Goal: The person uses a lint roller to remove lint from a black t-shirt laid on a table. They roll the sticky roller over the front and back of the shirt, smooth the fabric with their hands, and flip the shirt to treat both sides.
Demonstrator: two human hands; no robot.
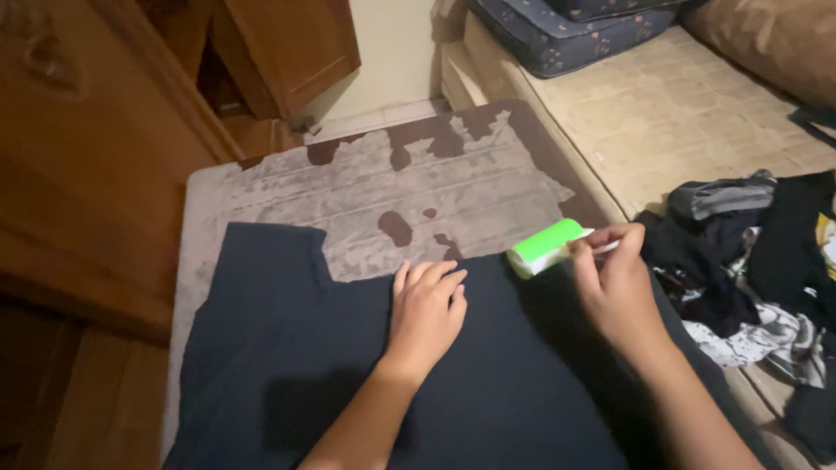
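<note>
The right hand (614, 283) is closing its fingers (610, 237) around the white handle of a green lint roller (547, 246), which is lying on the upper edge of a dark shirt (348, 374). The left hand (427, 309) is pressing flat, fingers together and extended, on the shirt just left of the roller. The shirt is lying spread over a worn grey bench (366, 187). A clothes pile (758, 261) is sitting to the right.

Left hand (427, 309) lies flat, palm down; right hand (614, 283) is curled closed, forearm extended.
</note>
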